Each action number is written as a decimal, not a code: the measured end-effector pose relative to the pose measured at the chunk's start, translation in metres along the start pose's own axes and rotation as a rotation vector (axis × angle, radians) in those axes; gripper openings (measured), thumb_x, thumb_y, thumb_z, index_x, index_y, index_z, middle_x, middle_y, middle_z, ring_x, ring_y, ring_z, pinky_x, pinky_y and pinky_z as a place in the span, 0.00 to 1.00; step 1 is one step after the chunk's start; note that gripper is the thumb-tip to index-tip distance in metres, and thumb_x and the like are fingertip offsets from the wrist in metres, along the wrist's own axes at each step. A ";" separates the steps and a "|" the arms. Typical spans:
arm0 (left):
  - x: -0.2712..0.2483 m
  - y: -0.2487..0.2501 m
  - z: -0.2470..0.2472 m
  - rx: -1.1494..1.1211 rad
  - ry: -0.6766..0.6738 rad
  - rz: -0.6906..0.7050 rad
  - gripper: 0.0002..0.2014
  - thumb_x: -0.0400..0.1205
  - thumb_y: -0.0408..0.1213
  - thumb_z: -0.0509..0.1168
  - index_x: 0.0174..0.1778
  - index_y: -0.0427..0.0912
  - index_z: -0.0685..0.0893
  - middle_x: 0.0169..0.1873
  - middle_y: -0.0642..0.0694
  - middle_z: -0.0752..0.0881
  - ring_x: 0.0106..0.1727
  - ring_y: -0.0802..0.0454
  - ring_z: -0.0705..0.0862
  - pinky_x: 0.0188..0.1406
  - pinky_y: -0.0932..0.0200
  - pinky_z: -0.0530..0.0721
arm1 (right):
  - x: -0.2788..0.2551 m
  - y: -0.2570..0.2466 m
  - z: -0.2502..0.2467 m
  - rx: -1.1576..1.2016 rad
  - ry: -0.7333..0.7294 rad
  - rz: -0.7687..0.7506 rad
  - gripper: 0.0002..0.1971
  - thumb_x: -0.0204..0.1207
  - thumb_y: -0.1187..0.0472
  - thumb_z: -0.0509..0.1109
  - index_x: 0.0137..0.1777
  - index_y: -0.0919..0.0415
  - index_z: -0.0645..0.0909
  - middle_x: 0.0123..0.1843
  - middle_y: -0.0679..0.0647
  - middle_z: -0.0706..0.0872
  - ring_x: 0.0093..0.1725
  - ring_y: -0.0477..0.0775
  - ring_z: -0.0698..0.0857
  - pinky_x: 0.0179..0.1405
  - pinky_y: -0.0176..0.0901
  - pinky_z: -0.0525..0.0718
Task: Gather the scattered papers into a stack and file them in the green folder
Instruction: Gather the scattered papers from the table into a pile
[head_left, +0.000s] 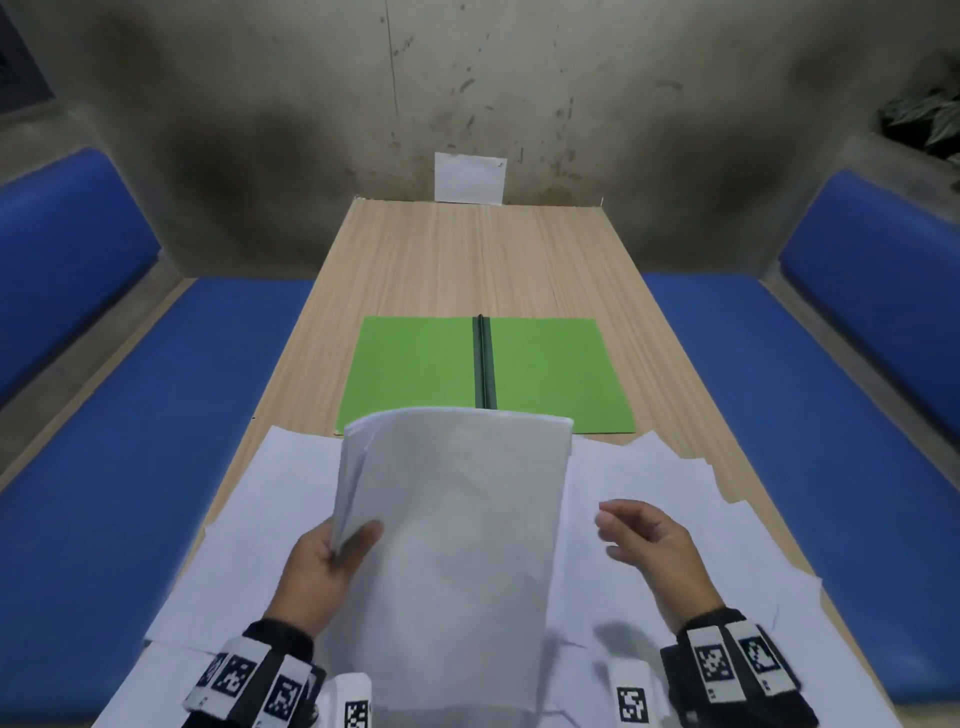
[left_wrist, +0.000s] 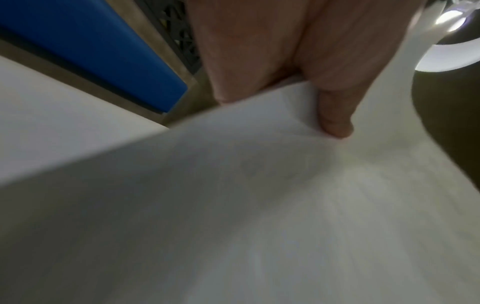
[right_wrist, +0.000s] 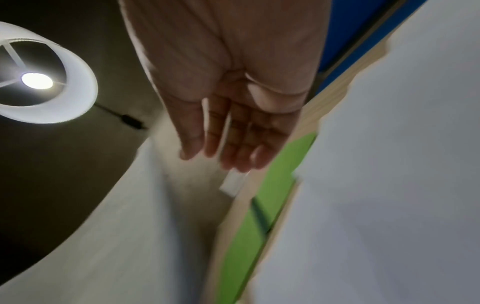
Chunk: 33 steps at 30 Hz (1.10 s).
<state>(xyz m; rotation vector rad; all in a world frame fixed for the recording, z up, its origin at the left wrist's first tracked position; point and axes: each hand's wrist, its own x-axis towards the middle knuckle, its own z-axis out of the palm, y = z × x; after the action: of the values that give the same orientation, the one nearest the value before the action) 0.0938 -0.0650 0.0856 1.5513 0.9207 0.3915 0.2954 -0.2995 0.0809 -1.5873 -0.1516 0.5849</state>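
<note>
My left hand (head_left: 332, 556) pinches a sheaf of white papers (head_left: 457, 530) by its left edge and holds it raised above the table, thumb on top; the left wrist view shows the thumb (left_wrist: 335, 115) pressed on the sheaf (left_wrist: 233, 205). My right hand (head_left: 644, 535) hovers just right of the sheaf with relaxed straight fingers (right_wrist: 233, 144) and holds nothing. Loose white sheets (head_left: 675, 499) lie spread on the near table under both hands. The green folder (head_left: 485, 374) lies open and flat beyond them, its dark spine in the middle.
The long wooden table (head_left: 467, 249) runs away to a stained wall, where a white card (head_left: 470, 177) leans. Blue benches (head_left: 156, 415) flank both sides. A lit ceiling lamp (right_wrist: 36, 80) shows in the right wrist view.
</note>
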 end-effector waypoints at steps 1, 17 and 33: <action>0.001 -0.003 -0.008 -0.011 0.062 -0.022 0.07 0.79 0.37 0.66 0.43 0.36 0.84 0.43 0.32 0.88 0.46 0.39 0.85 0.47 0.49 0.80 | 0.005 0.007 -0.016 -0.070 0.078 0.033 0.14 0.63 0.55 0.79 0.45 0.61 0.84 0.45 0.56 0.89 0.47 0.51 0.84 0.42 0.40 0.83; -0.011 -0.039 -0.063 -0.148 0.442 -0.227 0.15 0.79 0.38 0.67 0.59 0.36 0.79 0.53 0.35 0.84 0.52 0.37 0.82 0.59 0.41 0.79 | 0.005 0.057 -0.096 -0.756 0.363 0.584 0.25 0.78 0.61 0.63 0.73 0.71 0.68 0.76 0.65 0.72 0.74 0.65 0.70 0.73 0.50 0.67; -0.023 -0.047 -0.054 -0.153 0.430 -0.299 0.14 0.78 0.43 0.67 0.55 0.38 0.80 0.51 0.37 0.85 0.51 0.36 0.83 0.55 0.43 0.80 | -0.011 0.046 -0.099 -0.526 0.382 0.563 0.20 0.75 0.65 0.67 0.66 0.70 0.75 0.72 0.70 0.75 0.67 0.67 0.76 0.67 0.51 0.71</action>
<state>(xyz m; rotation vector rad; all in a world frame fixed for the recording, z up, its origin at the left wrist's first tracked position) 0.0255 -0.0472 0.0583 1.1839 1.4008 0.5772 0.3193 -0.3983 0.0386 -2.2452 0.4811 0.6909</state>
